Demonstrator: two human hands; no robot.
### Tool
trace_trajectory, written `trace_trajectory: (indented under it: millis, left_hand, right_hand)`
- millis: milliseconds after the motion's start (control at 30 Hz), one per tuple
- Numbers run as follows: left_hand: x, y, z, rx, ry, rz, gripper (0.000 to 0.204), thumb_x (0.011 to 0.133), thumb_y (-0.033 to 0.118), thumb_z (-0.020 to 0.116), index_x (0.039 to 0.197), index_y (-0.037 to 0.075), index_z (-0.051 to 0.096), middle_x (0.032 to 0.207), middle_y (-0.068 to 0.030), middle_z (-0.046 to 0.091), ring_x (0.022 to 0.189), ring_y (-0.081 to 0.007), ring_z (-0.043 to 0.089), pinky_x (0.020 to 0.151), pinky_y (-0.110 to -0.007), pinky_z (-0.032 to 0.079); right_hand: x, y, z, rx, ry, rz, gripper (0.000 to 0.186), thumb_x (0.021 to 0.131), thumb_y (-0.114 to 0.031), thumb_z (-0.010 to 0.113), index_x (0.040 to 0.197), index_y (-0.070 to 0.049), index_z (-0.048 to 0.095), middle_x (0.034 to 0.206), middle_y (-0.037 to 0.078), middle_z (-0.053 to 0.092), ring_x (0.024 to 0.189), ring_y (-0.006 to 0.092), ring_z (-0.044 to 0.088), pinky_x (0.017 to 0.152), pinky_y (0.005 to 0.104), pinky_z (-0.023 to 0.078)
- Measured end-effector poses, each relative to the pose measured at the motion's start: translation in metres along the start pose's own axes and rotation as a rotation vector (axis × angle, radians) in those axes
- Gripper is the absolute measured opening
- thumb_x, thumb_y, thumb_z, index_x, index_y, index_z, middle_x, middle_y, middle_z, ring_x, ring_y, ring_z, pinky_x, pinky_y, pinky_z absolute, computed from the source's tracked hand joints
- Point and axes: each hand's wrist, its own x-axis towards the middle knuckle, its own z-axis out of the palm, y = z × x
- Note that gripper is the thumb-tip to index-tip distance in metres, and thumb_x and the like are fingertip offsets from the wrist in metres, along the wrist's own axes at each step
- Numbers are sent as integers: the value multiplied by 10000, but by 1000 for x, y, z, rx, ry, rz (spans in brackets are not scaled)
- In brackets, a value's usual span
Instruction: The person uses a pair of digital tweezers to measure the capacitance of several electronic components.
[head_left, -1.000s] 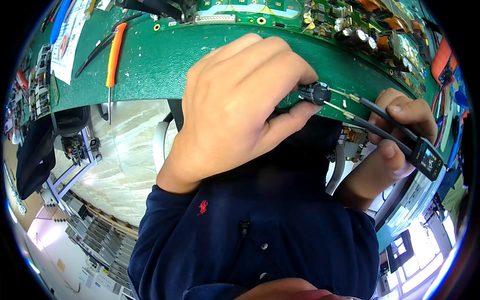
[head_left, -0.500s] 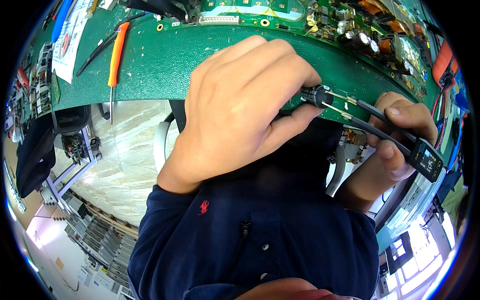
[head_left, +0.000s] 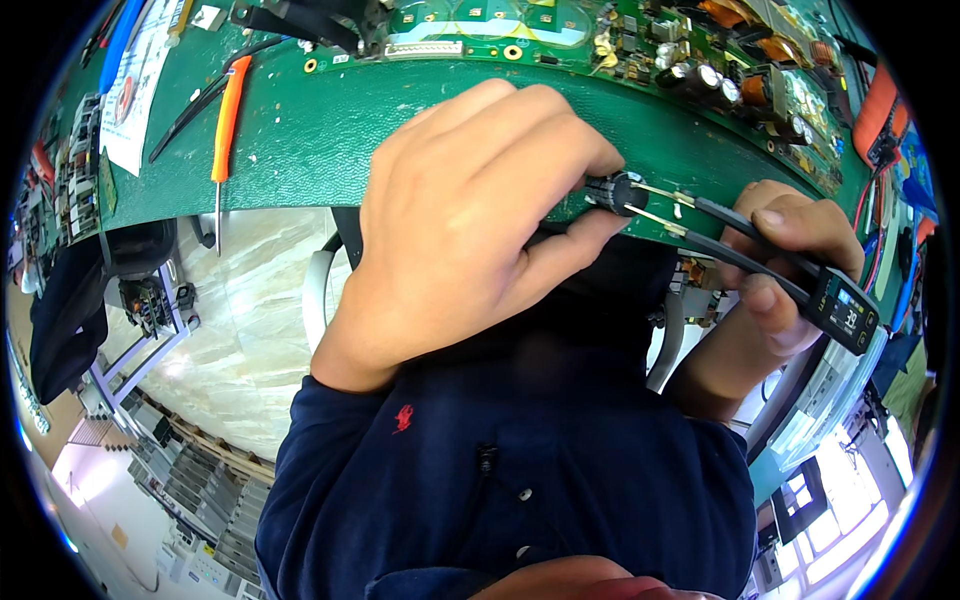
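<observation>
My left hand [head_left: 455, 215] pinches a black cylindrical capacitor [head_left: 628, 195] between thumb and forefinger, over the near edge of the green mat. The capacitor lies sideways, its end facing right. My right hand [head_left: 800, 235] grips a pair of black digital test tweezers [head_left: 745, 259] with a small lit screen at the back end. The tweezers' two pale metal tips are apart and reach the capacitor's right end, one above the other. Whether they touch its leads is too small to tell. The fingers behind the tweezers are partly hidden.
Beyond my hands lies a large green circuit board [head_left: 560, 62] crowded with components. An orange-handled screwdriver [head_left: 229, 125] sits at the left, its shaft jutting past the green mat's [head_left: 310, 150] edge. A red tool [head_left: 880, 120] and cables are at the far right.
The view has shifted slightly, so most things sit a little further left. The tweezers' screen reading has changed. Both hands keep their grip, with the tips still at the capacitor's end.
</observation>
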Motion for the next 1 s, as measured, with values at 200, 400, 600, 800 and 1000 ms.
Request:
trace_trajectory:
  millis: [200,400,600,800,1000]
  left_hand:
    - [-1,7,0,-14,-4,-73,273,604,-7,744,851,-17,630,745,-90,587,661,-200,528,602,-284,406]
    - [0,10,4,-25,3,-88,288,588,-28,729,854,-26,619,764,-92,585,665,-188,504,610,-280,395]
    - [-1,12,4,-5,1,-87,297,585,-22,729,860,-26,617,777,-91,583,664,-187,489,610,-276,390]
    - [0,12,5,-19,-4,-107,290,595,-13,730,860,-26,614,776,-93,581,663,-188,487,612,-277,387]
    - [4,12,6,9,30,-60,288,567,3,760,821,24,627,698,-68,563,608,-211,532,540,-299,393]
  right_hand:
    - [-1,4,-5,-159,-54,-22,442,724,-205,833,998,63,611,720,137,597,577,155,572,474,220,420]
    - [3,-4,-5,-148,-55,0,405,648,-75,828,953,99,627,733,158,615,600,190,596,496,249,462]
    - [1,-9,-3,-112,-32,80,389,646,-44,821,952,105,632,747,175,624,600,186,593,497,248,459]
    - [2,-9,-7,-123,-49,61,389,650,-33,822,962,106,637,746,163,625,618,182,591,520,249,459]
    - [1,-9,-6,-138,-58,44,384,647,-34,827,956,102,643,751,140,633,628,184,592,531,249,454]
